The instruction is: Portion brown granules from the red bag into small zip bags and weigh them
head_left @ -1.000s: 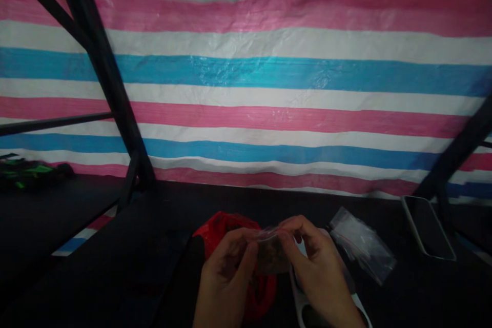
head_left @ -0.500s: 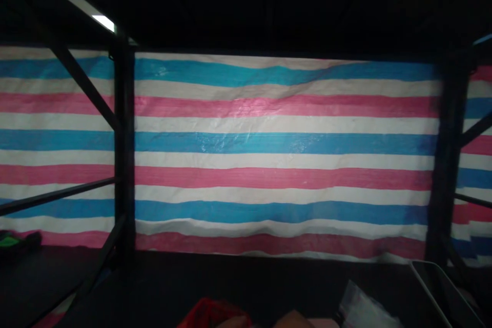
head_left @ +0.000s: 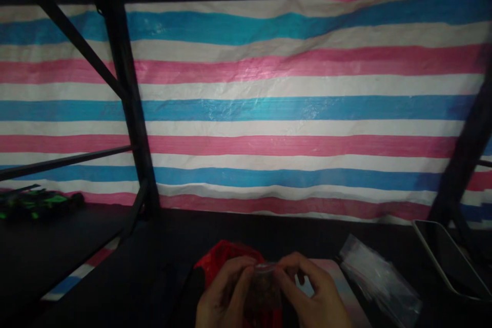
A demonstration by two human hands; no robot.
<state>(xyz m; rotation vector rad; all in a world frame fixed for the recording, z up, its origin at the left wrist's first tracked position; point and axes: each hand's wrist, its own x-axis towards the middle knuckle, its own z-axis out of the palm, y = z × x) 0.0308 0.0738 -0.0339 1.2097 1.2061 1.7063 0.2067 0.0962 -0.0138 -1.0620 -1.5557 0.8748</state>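
Near the bottom centre of the head view, my left hand pinches the left top edge of a small clear plastic bag. My right hand pinches the same edge on the right. Small dark contents show dimly inside the bag; what they are cannot be made out. Behind my left hand lies a red bag, and more red shows under the clear bag. A pale pinkish flat item lies partly behind my right hand.
Clear plastic bags lie right of my hands on the black surface. Farther right is a dark tablet-like device. A green-and-black object sits at far left. Dark frame posts stand before a striped sheet.
The view has tilted downward, so both hands, the small clear bag and more of the black surface now show. The striped sheet sits higher, and more of the green-and-black object is visible.
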